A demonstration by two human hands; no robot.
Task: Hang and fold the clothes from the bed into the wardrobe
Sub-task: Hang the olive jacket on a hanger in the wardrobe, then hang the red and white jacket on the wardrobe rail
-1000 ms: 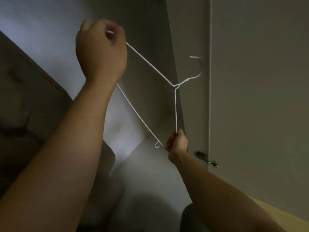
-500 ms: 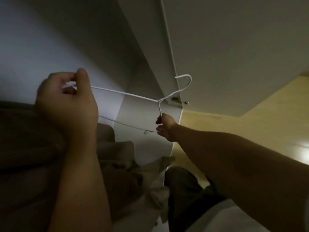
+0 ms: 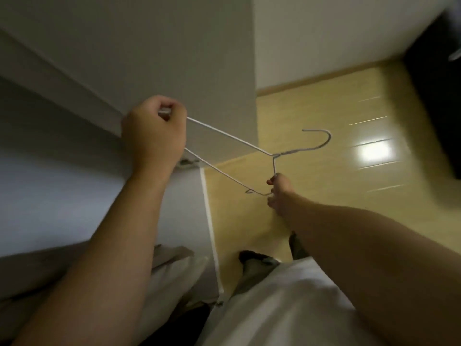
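Holding a white wire hanger (image 3: 229, 136) up in mid-air, tilted, with its hook turned to the right above the wooden floor (image 3: 324, 108). Gripping the hanger's left shoulder end with the left hand (image 3: 154, 136), curling all the fingers into a fist around the wire. Pinching the opposite shoulder end with the right hand (image 3: 279, 193), closing the fingertips together on the bend where the short side wire meets the bottom bar. Stretching both bare forearms forward from the lower edge of the view. Standing just beside a pale grey wardrobe door (image 3: 149, 58), with the left fist showing in front of its lower corner and a metal hinge (image 3: 188, 162) peeking out just beneath that wrist. Looking down past a white shirt (image 3: 274, 308) at a dark-clad foot (image 3: 257, 260) resting on the floor. Facing pale folded cloth (image 3: 179, 268) lying low on the left, though not clearly enough for telling whether inside the wardrobe. Catching a bright glare on the floor boards to the right, near a blurred dark shape (image 3: 436, 96) at the frame's edge.
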